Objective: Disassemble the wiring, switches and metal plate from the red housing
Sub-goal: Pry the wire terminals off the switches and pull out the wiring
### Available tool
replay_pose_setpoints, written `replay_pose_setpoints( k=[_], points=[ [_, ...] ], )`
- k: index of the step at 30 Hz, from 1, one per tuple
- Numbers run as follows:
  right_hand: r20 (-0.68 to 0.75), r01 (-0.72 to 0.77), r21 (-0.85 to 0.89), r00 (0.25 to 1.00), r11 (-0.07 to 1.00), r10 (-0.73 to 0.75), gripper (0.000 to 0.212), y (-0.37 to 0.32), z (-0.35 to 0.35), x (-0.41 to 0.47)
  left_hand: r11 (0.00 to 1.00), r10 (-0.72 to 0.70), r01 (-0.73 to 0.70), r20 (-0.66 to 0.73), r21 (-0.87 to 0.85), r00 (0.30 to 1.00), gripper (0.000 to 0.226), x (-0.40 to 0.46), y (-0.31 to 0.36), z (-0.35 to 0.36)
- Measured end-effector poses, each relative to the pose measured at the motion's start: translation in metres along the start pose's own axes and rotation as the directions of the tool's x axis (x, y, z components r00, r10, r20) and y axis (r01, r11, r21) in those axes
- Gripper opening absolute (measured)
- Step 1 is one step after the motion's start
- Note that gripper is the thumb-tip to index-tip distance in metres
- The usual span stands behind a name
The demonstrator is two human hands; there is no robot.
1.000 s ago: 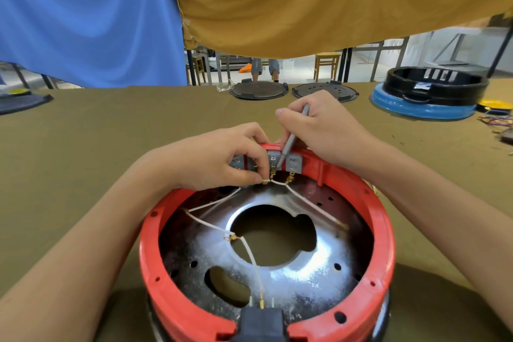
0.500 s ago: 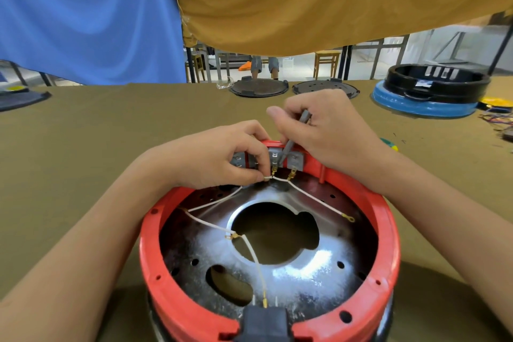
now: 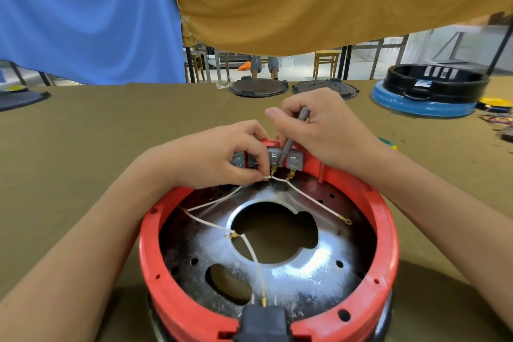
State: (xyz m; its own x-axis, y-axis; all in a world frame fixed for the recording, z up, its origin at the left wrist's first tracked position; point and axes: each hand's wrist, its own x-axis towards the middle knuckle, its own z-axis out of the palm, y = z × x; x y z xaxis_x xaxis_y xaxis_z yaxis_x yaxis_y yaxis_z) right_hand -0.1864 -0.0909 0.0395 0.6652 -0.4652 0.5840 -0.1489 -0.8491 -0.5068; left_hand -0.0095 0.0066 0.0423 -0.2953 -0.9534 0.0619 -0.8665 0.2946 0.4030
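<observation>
The round red housing [image 3: 388,233] stands close in front of me with a shiny metal plate [image 3: 305,266] in its bottom. White wires [image 3: 251,248] run across the plate to grey switches [image 3: 294,159] on the far wall and to a black socket [image 3: 263,319] at the near rim. My left hand [image 3: 216,155] pinches a white wire just below the switches. My right hand [image 3: 324,127] grips a thin grey tool [image 3: 291,137] whose tip points down between two switches.
Olive cloth covers the table [image 3: 97,133]. Two dark round plates [image 3: 258,87] lie at the far edge, a black ring on a blue base [image 3: 424,94] stands far right with loose wires [image 3: 497,119] beside it. Blue and mustard cloths hang above.
Both hands stay at the switches. A right-hand wire end with its ring terminal has come free and now lies out on the plate's right side.
</observation>
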Motion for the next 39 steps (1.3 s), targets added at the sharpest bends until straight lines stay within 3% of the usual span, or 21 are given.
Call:
replay_pose_setpoints(
  k=[16,39],
  points=[
    [-0.025,-0.148,0.098,0.988,0.984,0.151,0.046,0.006,0.0007,0.0055,1.0,-0.004,0.004,-0.015,0.002,1.0,0.007,0.0004,-0.0014,0.0001],
    [0.026,-0.136,0.219,0.991,0.966,0.133,0.046,0.0029,-0.0006,0.003,1.0,0.008,-0.008,-0.001,-0.01,1.0,0.005,0.0019,-0.003,-0.0007]
  ],
)
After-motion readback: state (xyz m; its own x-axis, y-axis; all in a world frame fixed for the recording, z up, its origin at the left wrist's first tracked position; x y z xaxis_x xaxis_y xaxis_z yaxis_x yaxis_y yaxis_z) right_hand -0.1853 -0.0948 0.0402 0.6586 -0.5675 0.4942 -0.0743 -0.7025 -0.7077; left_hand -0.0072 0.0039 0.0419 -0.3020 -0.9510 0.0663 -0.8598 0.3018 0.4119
